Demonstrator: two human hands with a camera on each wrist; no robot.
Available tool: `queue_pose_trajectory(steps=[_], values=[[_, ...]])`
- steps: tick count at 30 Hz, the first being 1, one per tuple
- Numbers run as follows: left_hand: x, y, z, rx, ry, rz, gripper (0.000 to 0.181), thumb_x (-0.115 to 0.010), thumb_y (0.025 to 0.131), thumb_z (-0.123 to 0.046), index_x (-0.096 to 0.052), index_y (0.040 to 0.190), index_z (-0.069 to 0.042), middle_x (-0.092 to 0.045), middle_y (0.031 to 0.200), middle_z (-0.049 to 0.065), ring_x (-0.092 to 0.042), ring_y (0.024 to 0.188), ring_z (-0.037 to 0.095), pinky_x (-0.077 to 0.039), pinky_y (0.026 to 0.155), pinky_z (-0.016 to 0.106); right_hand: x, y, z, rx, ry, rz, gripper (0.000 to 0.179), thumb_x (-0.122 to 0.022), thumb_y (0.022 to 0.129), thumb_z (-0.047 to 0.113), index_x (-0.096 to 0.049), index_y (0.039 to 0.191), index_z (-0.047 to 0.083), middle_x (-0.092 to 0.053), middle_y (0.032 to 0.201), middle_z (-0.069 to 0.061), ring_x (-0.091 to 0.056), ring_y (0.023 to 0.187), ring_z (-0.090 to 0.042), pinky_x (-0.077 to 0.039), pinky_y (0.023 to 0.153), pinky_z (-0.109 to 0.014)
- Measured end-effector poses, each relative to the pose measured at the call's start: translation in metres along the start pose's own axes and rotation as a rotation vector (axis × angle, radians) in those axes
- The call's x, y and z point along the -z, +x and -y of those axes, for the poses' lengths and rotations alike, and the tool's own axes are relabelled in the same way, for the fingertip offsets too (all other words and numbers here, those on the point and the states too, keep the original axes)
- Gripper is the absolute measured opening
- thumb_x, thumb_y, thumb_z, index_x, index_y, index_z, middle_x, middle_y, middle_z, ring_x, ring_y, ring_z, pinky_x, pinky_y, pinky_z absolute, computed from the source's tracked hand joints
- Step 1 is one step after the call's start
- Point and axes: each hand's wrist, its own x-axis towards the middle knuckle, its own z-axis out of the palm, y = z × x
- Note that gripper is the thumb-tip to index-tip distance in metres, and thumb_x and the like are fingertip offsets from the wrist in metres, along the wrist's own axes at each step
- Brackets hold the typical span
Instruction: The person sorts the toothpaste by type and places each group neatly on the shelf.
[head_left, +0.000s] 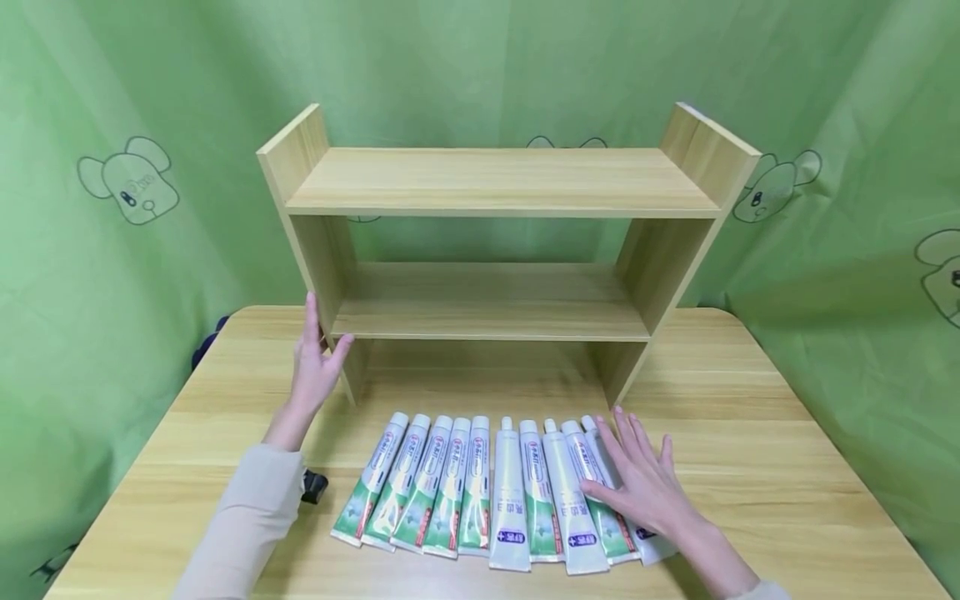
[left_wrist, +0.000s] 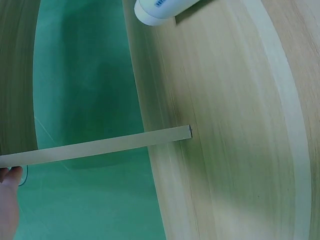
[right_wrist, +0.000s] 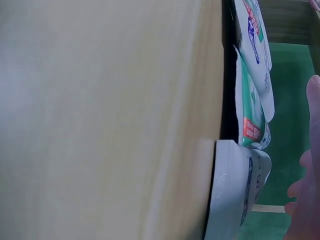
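Right hand (head_left: 651,490) splayed over tubes (head_left: 477,487); left hand (head_left: 311,373) upright against shelf (head_left: 491,300).

The place looked like a curtained-off nook: green fabric (head_left: 450,75) printed with cartoon animal heads (head_left: 140,181) hung behind and along both sides of a wood-grain surface (head_left: 765,442). A wooden shelf unit (head_left: 491,302) and toothpaste tubes (head_left: 476,492) in a row suggested a staged setup; whether home or studio could not be told.
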Motion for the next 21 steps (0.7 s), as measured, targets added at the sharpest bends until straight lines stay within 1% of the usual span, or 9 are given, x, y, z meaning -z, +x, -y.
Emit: queue_pose_trajectory(steps=[5, 8, 11, 14, 17, 21], values=[[0.001, 0.000, 0.000, 0.004, 0.009, -0.004, 0.089, -0.062, 0.081, 0.005, -0.006, 0.147, -0.015, -0.026, 0.138, 0.036, -0.040, 0.114, 0.055, -0.045, 0.089, 0.059, 0.001, 0.001, 0.001, 0.003, 0.014, 0.007, 0.090, -0.062, 0.077, 0.052, -0.021, 0.145, 0.008, -0.014, 0.147, -0.027, -0.009, 0.136, -0.041, -0.002, 0.099, -0.077], [0.002, 0.001, 0.001, -0.012, 0.005, -0.008, 0.093, -0.064, 0.079, 0.005, -0.006, 0.148, -0.022, -0.026, 0.138, 0.037, -0.041, 0.113, 0.056, -0.045, 0.088, 0.059, 0.001, 0.002, 0.001, 0.007, 0.023, 0.004, 0.090, -0.062, 0.077, 0.051, -0.021, 0.145, 0.008, -0.014, 0.147, -0.027, -0.010, 0.136, -0.041, -0.003, 0.099, -0.077], [0.002, 0.001, 0.003, -0.037, 0.005, -0.011, 0.094, -0.065, 0.080, 0.001, -0.007, 0.147, -0.032, -0.025, 0.138, 0.037, -0.042, 0.111, 0.056, -0.046, 0.086, 0.059, 0.002, 0.001, 0.000, 0.007, 0.036, 0.001, 0.088, -0.062, 0.078, 0.050, -0.022, 0.145, 0.008, -0.015, 0.147, -0.027, -0.013, 0.135, -0.042, -0.003, 0.098, -0.077], [0.003, 0.002, 0.005, -0.055, 0.012, -0.006, 0.091, -0.064, 0.082, -0.007, -0.007, 0.145, -0.040, -0.025, 0.138, 0.037, -0.043, 0.110, 0.056, -0.048, 0.085, 0.058, 0.004, -0.001, -0.002, -0.009, 0.061, 0.007, 0.085, -0.062, 0.080, 0.048, -0.027, 0.142, 0.003, -0.018, 0.145, -0.028, -0.018, 0.132, -0.045, -0.004, 0.097, -0.078], [0.004, 0.002, 0.007, -0.055, -0.003, 0.009, 0.087, -0.062, 0.085, -0.012, -0.007, 0.143, -0.045, -0.025, 0.137, 0.038, -0.044, 0.108, 0.057, -0.048, 0.082, 0.059, 0.005, -0.004, -0.006, -0.033, 0.093, 0.024, 0.080, -0.061, 0.081, 0.046, -0.031, 0.139, -0.001, -0.021, 0.143, -0.031, -0.023, 0.128, -0.049, -0.004, 0.096, -0.079], [0.007, 0.002, 0.010, -0.054, -0.030, 0.022, 0.085, -0.060, 0.086, -0.013, -0.007, 0.142, -0.047, -0.029, 0.134, 0.040, -0.046, 0.106, 0.057, -0.049, 0.080, 0.057, 0.007, -0.007, -0.009, -0.049, 0.133, 0.046, 0.081, -0.062, 0.082, 0.044, -0.030, 0.139, -0.002, -0.022, 0.142, -0.033, -0.027, 0.125, -0.052, -0.009, 0.095, -0.079]])
